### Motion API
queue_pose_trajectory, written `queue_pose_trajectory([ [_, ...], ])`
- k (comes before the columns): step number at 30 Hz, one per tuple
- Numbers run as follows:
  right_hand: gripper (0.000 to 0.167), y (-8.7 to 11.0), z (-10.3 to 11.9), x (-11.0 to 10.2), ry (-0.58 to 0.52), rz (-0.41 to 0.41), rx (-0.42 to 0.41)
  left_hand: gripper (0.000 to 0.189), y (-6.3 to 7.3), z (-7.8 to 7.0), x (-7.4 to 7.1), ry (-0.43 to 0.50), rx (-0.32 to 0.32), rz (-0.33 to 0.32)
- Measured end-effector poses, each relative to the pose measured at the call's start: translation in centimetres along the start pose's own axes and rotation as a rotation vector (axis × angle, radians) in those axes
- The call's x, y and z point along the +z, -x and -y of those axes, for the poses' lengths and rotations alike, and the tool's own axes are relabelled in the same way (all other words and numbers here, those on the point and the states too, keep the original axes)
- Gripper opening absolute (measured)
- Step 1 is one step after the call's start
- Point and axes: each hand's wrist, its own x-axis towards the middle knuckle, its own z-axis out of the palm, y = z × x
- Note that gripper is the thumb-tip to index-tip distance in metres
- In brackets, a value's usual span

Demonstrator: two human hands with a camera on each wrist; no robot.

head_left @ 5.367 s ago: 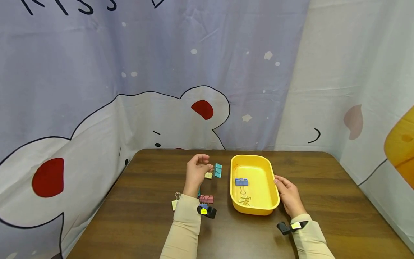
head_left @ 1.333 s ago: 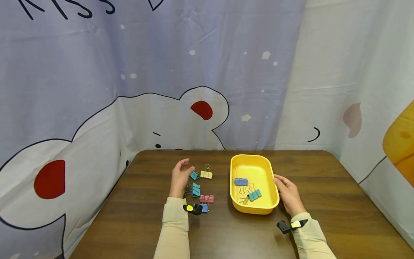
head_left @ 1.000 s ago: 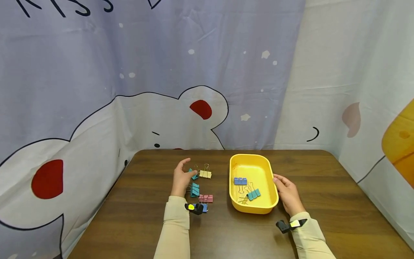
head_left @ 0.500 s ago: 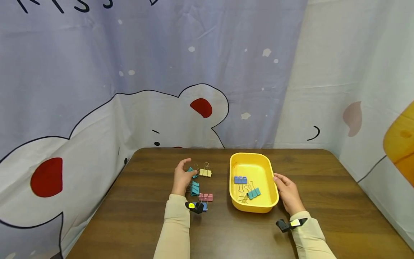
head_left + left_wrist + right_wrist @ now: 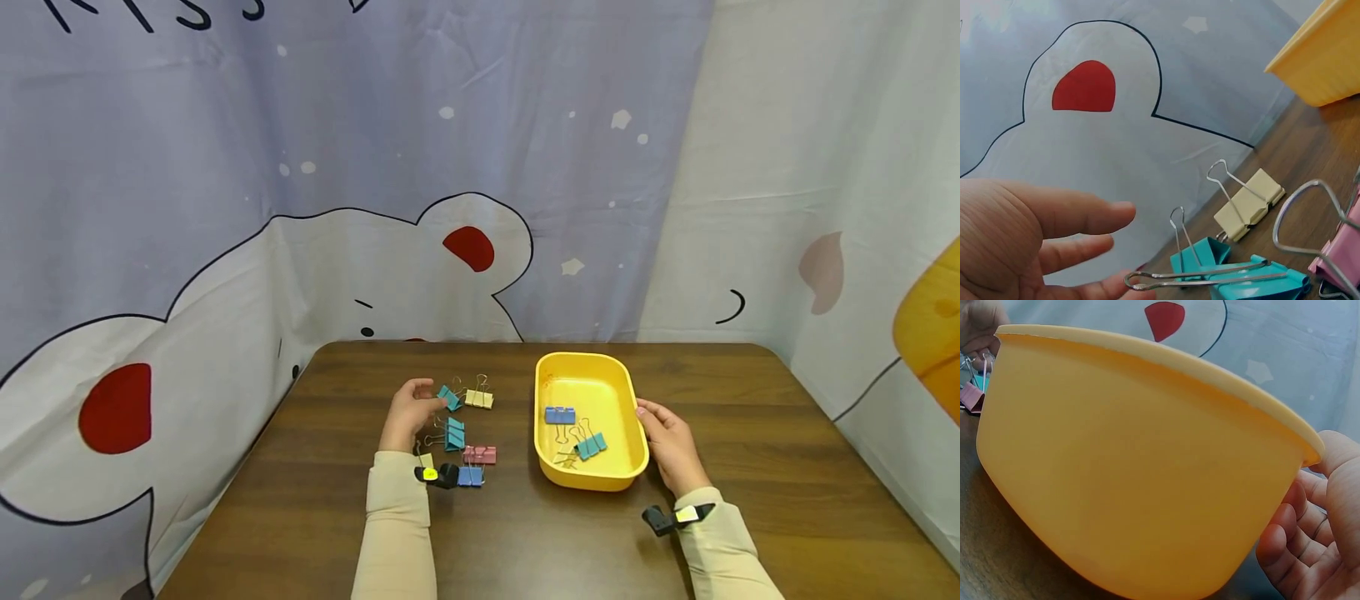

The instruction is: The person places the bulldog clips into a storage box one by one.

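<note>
My left hand (image 5: 408, 412) hovers over the table beside a small teal binder clip (image 5: 450, 397), fingers loosely extended and thumb apart from them. In the left wrist view nothing lies between thumb and fingers; a larger teal binder clip (image 5: 1260, 278) is close by its lower fingers. A pale yellow binder clip (image 5: 479, 399) stands to the right of the small teal one. With thumb at the rim and fingers beneath it outside, my right hand (image 5: 671, 448) holds the right side of a yellow tray (image 5: 592, 482). Inside are a blue binder clip (image 5: 559, 416), a teal binder clip (image 5: 591, 446) and a yellowish one.
Nearer the front lie a pink binder clip (image 5: 480, 455), a blue binder clip (image 5: 471, 477) and another pale yellow clip (image 5: 426, 460), partly hidden by the left wrist's camera. A printed curtain (image 5: 360, 167) hangs behind the wooden table (image 5: 540, 550).
Since the oldest frame, a teal binder clip has appeared in the tray and one has gone from the table. Lately my left hand has drawn slightly left from the small teal clip. My right hand stays.
</note>
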Motion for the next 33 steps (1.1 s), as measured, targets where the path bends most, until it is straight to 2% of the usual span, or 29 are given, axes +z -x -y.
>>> queue_pose_trajectory([
  [2, 0.057, 0.02, -0.03, 0.0, 0.004, 0.0, 0.002, 0.053, 0.13, -0.01, -0.12, 0.012, -0.031, 0.03],
  [5, 0.058, 0.0, -0.1, -0.03, 0.012, 0.002, 0.005, 0.053, 0.34, -0.04, -0.23, -0.019, -0.055, 0.056],
  [9, 0.058, -0.01, -0.08, -0.04, 0.013, 0.002, -0.001, 0.051, 0.55, 0.02, -0.37, -0.08, -0.054, 0.09],
  [16, 0.06, -0.01, -0.12, 0.08, 0.012, -0.003, -0.024, 0.042, 0.66, 0.11, -0.56, -0.123, -0.056, 0.156],
  [25, 0.061, -0.13, -0.43, 0.11, 0.021, 0.003, -0.018, 0.034, 0.61, 0.19, -0.78, -0.09, -0.099, 0.179],
  [33, 0.062, -0.07, -0.37, 0.07, 0.023, -0.007, -0.013, 0.035, 0.58, 0.24, -0.9, -0.037, -0.099, 0.191],
])
